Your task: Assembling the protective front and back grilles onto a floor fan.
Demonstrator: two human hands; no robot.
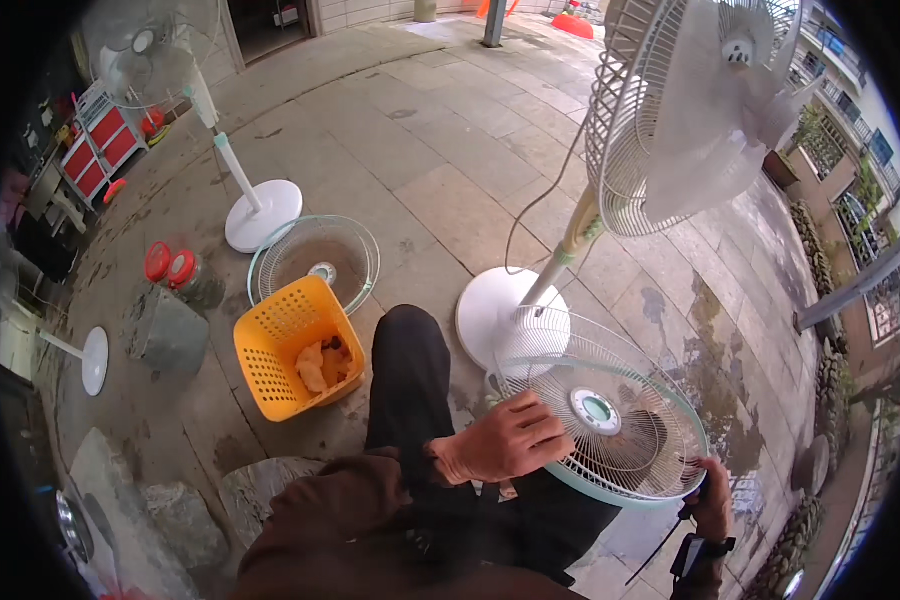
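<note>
My left hand (505, 440) lies on the near left rim of the round fan guard (600, 420), with the fingers bent over the wires and gripping them. My right hand (715, 500) is at the opposite lower right edge of the same guard. It seems closed on the rim, and a thin dark tool (660, 552) hangs below it, but I cannot tell exactly how the fingers sit there. So the guard is held between both hands, across my lap, a little tilted, with its round centre cap (597, 410) turned up toward me. It lies to the right of my left hand and to the left of my right hand; the left hand shows more clearly and covers more of the grille.

Just behind the guard stands the white round base (500, 315) of a standing fan (690, 110), whose pole leans up to the right over my work. Its head without front cover is above and well apart from my hands. To my left, beside my knee (410, 340), is a yellow basket (295, 360) with some orange cloth inside. Behind the basket lies another guard (315, 260) on the paved ground, and further left a second fan (150, 60) on its own base.
</note>
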